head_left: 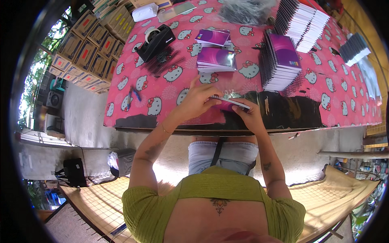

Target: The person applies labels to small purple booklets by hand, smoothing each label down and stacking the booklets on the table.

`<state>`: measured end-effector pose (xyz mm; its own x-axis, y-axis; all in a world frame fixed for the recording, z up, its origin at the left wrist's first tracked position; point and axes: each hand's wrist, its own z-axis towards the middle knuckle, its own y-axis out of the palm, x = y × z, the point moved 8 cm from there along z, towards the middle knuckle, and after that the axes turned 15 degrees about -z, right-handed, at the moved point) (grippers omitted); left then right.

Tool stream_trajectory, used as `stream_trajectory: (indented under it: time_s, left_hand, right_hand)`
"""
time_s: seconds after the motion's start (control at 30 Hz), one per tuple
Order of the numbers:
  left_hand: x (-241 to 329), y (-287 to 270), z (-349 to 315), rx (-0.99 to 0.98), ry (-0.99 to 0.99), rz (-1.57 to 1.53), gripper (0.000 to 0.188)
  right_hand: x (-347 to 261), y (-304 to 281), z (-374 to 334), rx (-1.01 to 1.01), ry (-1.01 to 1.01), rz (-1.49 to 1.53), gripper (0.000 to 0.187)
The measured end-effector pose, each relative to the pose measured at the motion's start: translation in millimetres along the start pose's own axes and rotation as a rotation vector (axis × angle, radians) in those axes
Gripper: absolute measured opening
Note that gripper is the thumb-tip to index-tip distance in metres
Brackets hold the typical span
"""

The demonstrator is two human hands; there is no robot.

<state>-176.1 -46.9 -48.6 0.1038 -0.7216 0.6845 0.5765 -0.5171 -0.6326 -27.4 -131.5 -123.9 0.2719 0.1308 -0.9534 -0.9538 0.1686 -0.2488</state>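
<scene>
Over the near edge of the table, a thin notebook [230, 102] is held between my two hands and seen nearly edge-on. My left hand [198, 99] pinches its left end between thumb and fingers, with the index finger raised. The right end sits in my right hand [249, 115], thumb on the near side. Part of the notebook is hidden by my fingers. Just beyond lie two small piles of purple-covered notebooks, the nearer pile [216, 59] and the farther pile [212, 37]. A tall stack of spiral-bound purple notebooks [281, 60] stands to the right.
A black tape dispenser [156, 41] stands at the table's left, with a blue pen [137, 95] nearer me. Another spiral-bound stack [302, 24], clear plastic [247, 11] and a small dark-topped stack [353, 50] sit farther back. Cardboard boxes [83, 50] are piled left of the pink cat-print tablecloth [162, 87].
</scene>
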Motion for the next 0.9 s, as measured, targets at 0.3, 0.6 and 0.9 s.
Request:
stream_trajectory:
  time_s: [0.3, 0.6, 0.9]
  left_hand:
    - [-10, 5, 3, -0.068, -0.082, 0.248, 0.039]
    - [19, 12, -13, 0.184, -0.118, 0.698, 0.089]
    - [25, 14, -8, 0.19, -0.073, 0.643, 0.082]
  right_hand:
    - [0, -1, 0, 0.014, 0.039, 0.037, 0.028]
    - [-8, 22, -2, 0.057, 0.136, 0.159, 0.031]
    - [-8, 26, -12, 0.059, 0.176, 0.18, 0.029]
